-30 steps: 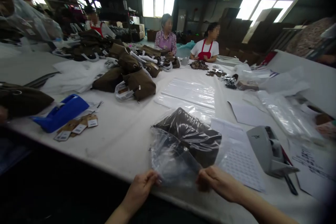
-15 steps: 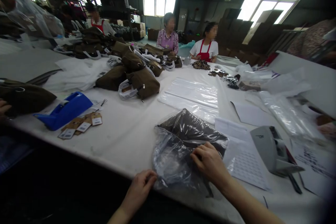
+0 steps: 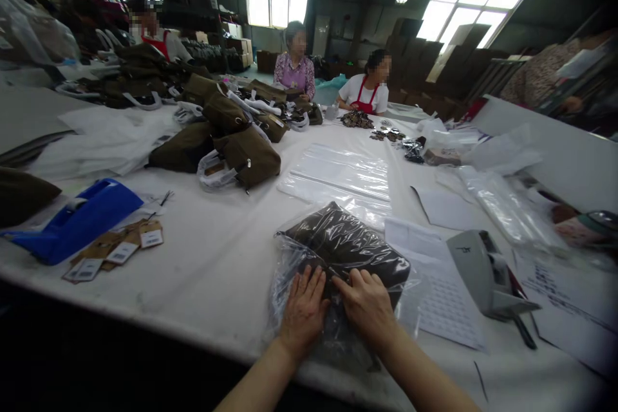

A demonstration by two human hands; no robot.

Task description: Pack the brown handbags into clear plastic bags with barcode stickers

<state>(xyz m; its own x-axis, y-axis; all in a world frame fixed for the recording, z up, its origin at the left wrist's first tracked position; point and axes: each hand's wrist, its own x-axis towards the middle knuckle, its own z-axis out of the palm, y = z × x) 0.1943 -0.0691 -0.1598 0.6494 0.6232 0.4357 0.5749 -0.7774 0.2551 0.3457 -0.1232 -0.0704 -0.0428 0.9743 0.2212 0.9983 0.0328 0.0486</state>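
Note:
A dark brown bag (image 3: 352, 238) lies inside a clear plastic bag (image 3: 284, 296) at the table's front edge. My left hand (image 3: 304, 309) rests flat on the plastic, its fingers stretched out and pointing away from me. Close beside it, my right hand (image 3: 369, 302) presses on the same plastic bag, fingers curled on its film and one digit pointing left. The brown bag's far part shows through shiny, wrinkled film; my hands and forearms cover some of the near part.
At the left stand a blue tape dispenser (image 3: 91, 212) and several cardboard tags (image 3: 123, 251). Brown bags (image 3: 251, 158) are piled behind. Flat plastic bags (image 3: 342, 174) lie ahead. Printed paper (image 3: 447, 302) and a grey tape dispenser (image 3: 476, 277) are at the right. Several people work beyond.
My left hand has moved from the plastic bag's near left corner up onto it and flattened. My right hand has shifted slightly left beside it. The view has turned a little right.

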